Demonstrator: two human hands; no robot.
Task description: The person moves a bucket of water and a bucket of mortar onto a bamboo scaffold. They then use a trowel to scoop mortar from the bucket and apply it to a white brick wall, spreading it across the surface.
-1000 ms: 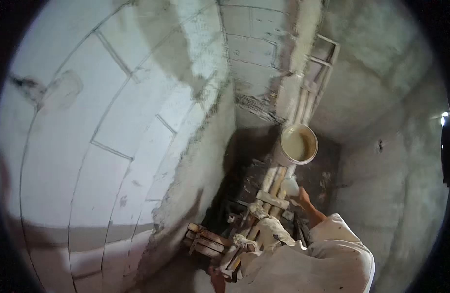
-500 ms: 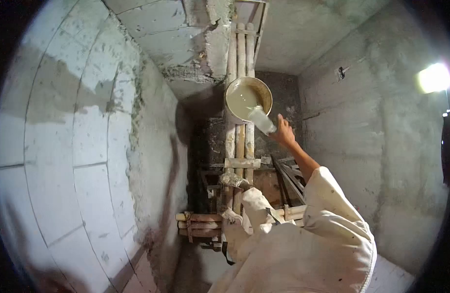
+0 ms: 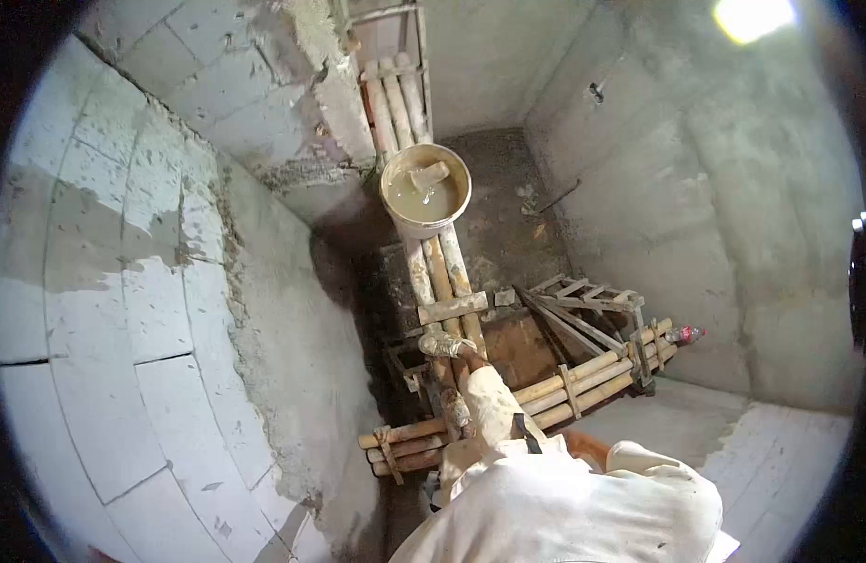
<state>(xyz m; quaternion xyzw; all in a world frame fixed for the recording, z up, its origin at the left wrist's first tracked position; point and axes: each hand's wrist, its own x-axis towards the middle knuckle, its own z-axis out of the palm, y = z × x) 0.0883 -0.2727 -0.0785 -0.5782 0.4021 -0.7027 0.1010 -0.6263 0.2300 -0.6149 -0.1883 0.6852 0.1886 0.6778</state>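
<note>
A round bucket (image 3: 386,199) of cloudy grey liquid stands on the bamboo poles ahead of me. Inside it, a pale scoop-like container (image 3: 429,175) lies tilted, partly in the liquid, with no hand on it. My right arm is drawn back near my body. Only a strip of bare skin (image 3: 588,448) shows beside the cream sleeve (image 3: 653,464); the fingers are hidden behind the clothing. I cannot see my left hand.
Lashed bamboo poles (image 3: 592,380) cross in front of me, and one foot (image 3: 444,343) rests on the lengthwise poles. A wooden frame (image 3: 583,305) leans at right. A plastic bottle (image 3: 684,334) sits by the pole ends. Block wall (image 3: 104,328) stands left, plastered wall (image 3: 658,216) right.
My right hand has let go of the pale container, which now lies in the bucket. The arm has pulled back towards my body. The view has turned, showing more on the right.
</note>
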